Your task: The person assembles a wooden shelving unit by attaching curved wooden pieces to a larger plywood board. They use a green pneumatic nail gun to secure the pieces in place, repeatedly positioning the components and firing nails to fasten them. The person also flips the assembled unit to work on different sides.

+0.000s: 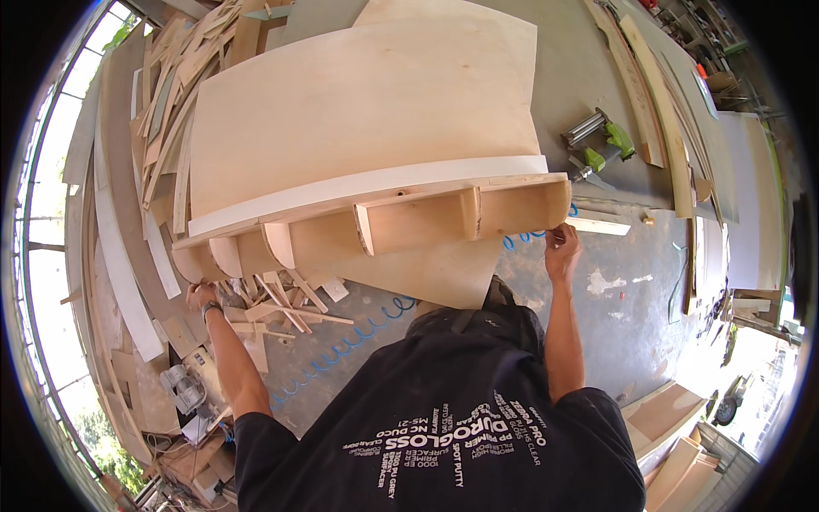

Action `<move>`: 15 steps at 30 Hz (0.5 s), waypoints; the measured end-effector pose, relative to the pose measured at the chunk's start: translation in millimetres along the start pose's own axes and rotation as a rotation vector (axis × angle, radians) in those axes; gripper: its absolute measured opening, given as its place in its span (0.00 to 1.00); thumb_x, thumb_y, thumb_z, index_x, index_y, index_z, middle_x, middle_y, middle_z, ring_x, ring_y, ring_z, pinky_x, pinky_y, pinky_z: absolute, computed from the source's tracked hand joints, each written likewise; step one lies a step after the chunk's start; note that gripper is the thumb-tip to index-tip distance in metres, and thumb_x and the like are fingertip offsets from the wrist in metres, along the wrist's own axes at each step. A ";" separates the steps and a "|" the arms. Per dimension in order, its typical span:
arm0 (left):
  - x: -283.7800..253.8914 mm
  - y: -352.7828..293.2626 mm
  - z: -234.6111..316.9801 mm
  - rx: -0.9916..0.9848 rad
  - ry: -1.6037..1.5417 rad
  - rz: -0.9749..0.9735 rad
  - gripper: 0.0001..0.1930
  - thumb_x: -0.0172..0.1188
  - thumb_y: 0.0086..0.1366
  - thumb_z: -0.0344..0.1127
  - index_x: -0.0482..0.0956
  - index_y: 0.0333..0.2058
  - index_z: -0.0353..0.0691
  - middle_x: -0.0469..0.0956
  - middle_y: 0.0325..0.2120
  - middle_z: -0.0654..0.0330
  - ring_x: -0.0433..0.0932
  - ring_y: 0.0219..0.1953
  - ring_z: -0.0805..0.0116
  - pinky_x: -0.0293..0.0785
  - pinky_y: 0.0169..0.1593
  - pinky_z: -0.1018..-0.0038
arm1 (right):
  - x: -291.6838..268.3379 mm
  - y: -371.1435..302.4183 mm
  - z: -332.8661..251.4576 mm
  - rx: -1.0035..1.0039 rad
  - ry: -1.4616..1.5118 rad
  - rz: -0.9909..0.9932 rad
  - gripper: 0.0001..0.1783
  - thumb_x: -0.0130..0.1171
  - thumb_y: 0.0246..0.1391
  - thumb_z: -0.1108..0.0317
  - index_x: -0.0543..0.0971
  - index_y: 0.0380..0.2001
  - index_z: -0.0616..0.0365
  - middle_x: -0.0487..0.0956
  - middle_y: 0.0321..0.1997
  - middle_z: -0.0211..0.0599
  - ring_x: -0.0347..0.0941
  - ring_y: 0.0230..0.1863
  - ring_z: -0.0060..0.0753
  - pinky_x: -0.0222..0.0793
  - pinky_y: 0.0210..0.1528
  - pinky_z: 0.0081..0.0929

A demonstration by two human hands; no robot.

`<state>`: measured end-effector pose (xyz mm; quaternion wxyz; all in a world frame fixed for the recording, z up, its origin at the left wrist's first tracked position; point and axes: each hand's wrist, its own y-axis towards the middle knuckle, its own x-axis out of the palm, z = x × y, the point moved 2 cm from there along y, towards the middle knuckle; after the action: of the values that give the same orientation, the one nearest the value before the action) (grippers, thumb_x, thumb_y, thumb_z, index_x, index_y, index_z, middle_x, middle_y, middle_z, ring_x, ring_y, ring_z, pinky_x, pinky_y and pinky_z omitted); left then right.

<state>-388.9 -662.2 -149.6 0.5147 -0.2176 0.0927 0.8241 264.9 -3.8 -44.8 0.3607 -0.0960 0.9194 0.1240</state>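
Observation:
A long, curved wooden frame (418, 224) with several upright dividers lies across in front of me, its open compartments toward my body. My left hand (202, 296), with a band on its wrist, is closed at the frame's left end. At the right end, my right hand (561, 243) has its fingers bent against the lower corner. Both arms are spread wide. Along the frame's far side runs a white strip (367, 189), and beyond it a large pale plywood sheet (367, 107). Fingertips of both hands are partly hidden.
Offcuts (286, 300) lie beside my left arm, and a heap of wood strips (175, 94) is at far left. A coiled blue hose (345, 343) crosses the floor. Green-and-black clamps (601, 154) rest at right, near long boards (657, 94). A motor-like machine (182, 390) stands lower left.

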 end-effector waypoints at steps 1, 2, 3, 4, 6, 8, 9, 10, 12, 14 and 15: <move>-2.2 2.2 -1.7 -0.055 -0.107 0.028 0.04 0.63 0.60 0.18 0.83 0.33 0.31 0.83 0.24 0.53 0.85 0.25 0.63 0.82 0.24 0.69 | -1.1 -2.2 2.2 -0.055 0.021 0.002 0.11 0.68 0.53 0.78 0.83 0.40 0.64 0.83 0.37 0.45 0.84 0.37 0.42 0.77 0.41 0.34; -4.5 3.4 -2.4 -0.013 -0.114 0.006 0.03 0.64 0.61 0.18 0.83 0.33 0.30 0.83 0.24 0.53 0.85 0.25 0.63 0.82 0.25 0.70 | -3.0 -3.8 4.6 -0.110 0.041 0.004 0.11 0.68 0.53 0.79 0.83 0.41 0.64 0.83 0.38 0.44 0.85 0.38 0.42 0.77 0.41 0.32; -8.0 3.9 -3.8 0.027 -0.121 -0.016 0.03 0.65 0.61 0.18 0.82 0.33 0.29 0.83 0.25 0.53 0.85 0.25 0.64 0.83 0.25 0.72 | -4.8 -1.7 7.5 -0.149 0.019 -0.018 0.11 0.68 0.53 0.79 0.83 0.41 0.64 0.83 0.38 0.44 0.85 0.38 0.42 0.78 0.41 0.32; -8.5 2.3 -3.0 0.067 -0.127 -0.043 0.03 0.66 0.61 0.18 0.82 0.33 0.28 0.83 0.25 0.53 0.84 0.25 0.65 0.84 0.26 0.73 | -6.5 2.1 10.3 -0.185 -0.006 -0.037 0.11 0.68 0.53 0.79 0.82 0.41 0.64 0.83 0.37 0.44 0.85 0.37 0.41 0.78 0.41 0.32; -8.8 -3.1 -4.1 0.133 -0.087 -0.049 0.04 0.68 0.61 0.20 0.82 0.34 0.28 0.83 0.25 0.53 0.84 0.25 0.65 0.83 0.25 0.73 | -10.4 5.4 16.7 -0.210 -0.019 -0.087 0.10 0.67 0.54 0.80 0.82 0.41 0.65 0.84 0.37 0.44 0.85 0.37 0.40 0.78 0.41 0.32; -11.3 -3.9 1.3 0.176 -0.019 -0.082 0.04 0.68 0.62 0.21 0.82 0.34 0.27 0.84 0.25 0.53 0.84 0.25 0.66 0.82 0.25 0.73 | -12.7 9.5 15.2 -0.196 0.012 -0.151 0.09 0.67 0.55 0.79 0.82 0.41 0.66 0.84 0.37 0.45 0.85 0.36 0.39 0.77 0.40 0.32; -12.8 -2.4 5.5 0.187 0.031 -0.117 0.04 0.68 0.62 0.21 0.82 0.33 0.27 0.84 0.25 0.53 0.84 0.24 0.67 0.82 0.25 0.74 | -12.9 9.4 13.9 -0.199 0.020 -0.152 0.08 0.66 0.56 0.80 0.82 0.39 0.67 0.84 0.36 0.45 0.85 0.35 0.37 0.77 0.39 0.30; -15.7 -2.4 8.1 0.195 0.081 -0.149 0.04 0.68 0.62 0.21 0.81 0.33 0.26 0.84 0.25 0.53 0.84 0.24 0.67 0.82 0.25 0.74 | -13.2 9.8 10.7 -0.204 0.026 -0.157 0.06 0.65 0.57 0.80 0.82 0.38 0.67 0.84 0.34 0.44 0.84 0.33 0.35 0.78 0.38 0.29; -17.9 0.8 15.3 0.166 0.141 -0.145 0.05 0.68 0.61 0.22 0.82 0.34 0.25 0.85 0.26 0.50 0.85 0.25 0.65 0.84 0.27 0.73 | -11.4 10.6 9.3 -0.188 0.019 -0.151 0.04 0.65 0.58 0.79 0.82 0.37 0.68 0.84 0.31 0.43 0.84 0.31 0.33 0.77 0.37 0.27; -14.7 -5.0 25.4 0.140 0.211 -0.127 0.07 0.68 0.59 0.23 0.83 0.33 0.24 0.85 0.27 0.49 0.85 0.26 0.63 0.84 0.28 0.72 | -8.6 10.5 10.7 -0.149 -0.017 -0.125 0.05 0.65 0.60 0.75 0.82 0.36 0.68 0.84 0.28 0.42 0.83 0.29 0.32 0.77 0.35 0.27; -10.7 -14.1 29.3 0.131 0.252 -0.111 0.07 0.68 0.58 0.23 0.83 0.33 0.23 0.86 0.27 0.49 0.85 0.26 0.63 0.84 0.28 0.71 | -8.1 9.6 12.1 -0.131 -0.063 -0.105 0.06 0.65 0.60 0.74 0.83 0.35 0.67 0.84 0.28 0.43 0.83 0.29 0.34 0.76 0.35 0.29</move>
<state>-380.1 -653.4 -117.7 0.5569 -0.2899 0.1981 0.7527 275.9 9.7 -46.2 0.3883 -0.1634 0.8913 0.1677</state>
